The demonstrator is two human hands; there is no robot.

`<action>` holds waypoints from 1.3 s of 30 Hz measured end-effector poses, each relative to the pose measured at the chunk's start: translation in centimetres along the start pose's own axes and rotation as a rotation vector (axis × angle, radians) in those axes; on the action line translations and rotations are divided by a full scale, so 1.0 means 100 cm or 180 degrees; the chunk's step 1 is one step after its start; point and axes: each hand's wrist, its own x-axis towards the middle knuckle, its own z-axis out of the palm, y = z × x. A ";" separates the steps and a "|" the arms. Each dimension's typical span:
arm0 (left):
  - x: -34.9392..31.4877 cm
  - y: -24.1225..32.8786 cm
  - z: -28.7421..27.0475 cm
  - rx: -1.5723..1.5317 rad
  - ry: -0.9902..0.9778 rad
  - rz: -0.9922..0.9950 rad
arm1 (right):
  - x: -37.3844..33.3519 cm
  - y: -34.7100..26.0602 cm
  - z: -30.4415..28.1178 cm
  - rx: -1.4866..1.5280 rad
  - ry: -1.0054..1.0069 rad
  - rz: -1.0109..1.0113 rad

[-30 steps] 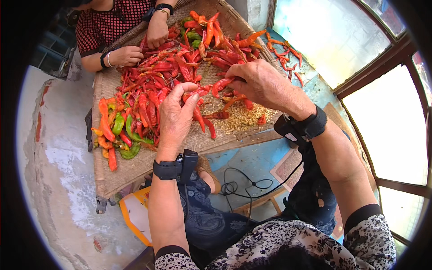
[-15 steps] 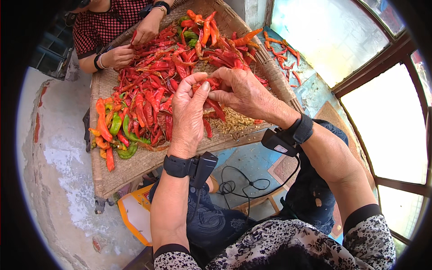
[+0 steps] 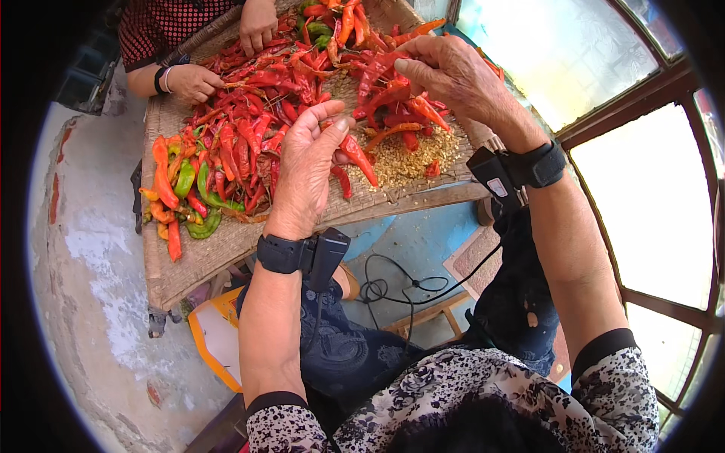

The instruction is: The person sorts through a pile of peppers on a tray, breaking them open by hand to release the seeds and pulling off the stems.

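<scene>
A red chili pepper point(image 3: 356, 157) is gripped between the thumb and fingers of my left hand point(image 3: 302, 162), its tip pointing down and right over scattered seeds. My right hand point(image 3: 457, 79) hangs apart from it, over red peppers point(image 3: 376, 75) at the right of the woven tray point(image 3: 204, 264). Its thumb and fingers are drawn together; whatever lies between them is hidden. A broad heap of red chili peppers point(image 3: 245, 143) covers the tray's middle. Pale seeds point(image 3: 411, 158) lie under and beside the peppers nearest my right hand.
Across the tray, another person's hands point(image 3: 192, 81) reach into the heap. Green peppers point(image 3: 204, 226) and orange ones lie at the left. A black cable point(image 3: 411, 302) loops below the tray, near a yellow-edged bag point(image 3: 215, 332). Framed windows point(image 3: 642, 204) stand at the right.
My right hand has left my left hand and moved up and right to the peppers there. The left hand keeps the chili pepper. One of the other person's hands has shifted over the heap.
</scene>
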 end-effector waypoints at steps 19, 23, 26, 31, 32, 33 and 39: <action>0.002 0.008 0.014 0.0639 0.0235 0.0248 | -0.014 -0.028 0.023 -0.0081 -0.0787 0.0085; 0.000 0.014 -0.010 0.2866 0.0098 0.0647 | -0.003 -0.017 0.009 -0.0065 0.0031 -0.0239; -0.011 0.003 -0.015 0.3862 -0.0094 0.1287 | 0.006 -0.009 0.002 -0.0197 0.0231 -0.0206; -0.011 -0.009 -0.012 0.4627 -0.0461 0.1540 | 0.014 0.011 -0.001 -0.0193 0.0717 -0.0169; -0.011 -0.010 -0.013 0.4547 -0.0537 0.1618 | 0.013 0.012 -0.001 -0.0221 0.0726 -0.0181; -0.012 -0.010 -0.016 0.4519 -0.0527 0.1546 | 0.012 0.013 -0.002 -0.0379 0.0564 -0.0092; -0.018 -0.002 -0.016 0.4722 -0.0332 0.1454 | 0.004 -0.013 0.003 -0.0854 0.0520 -0.0295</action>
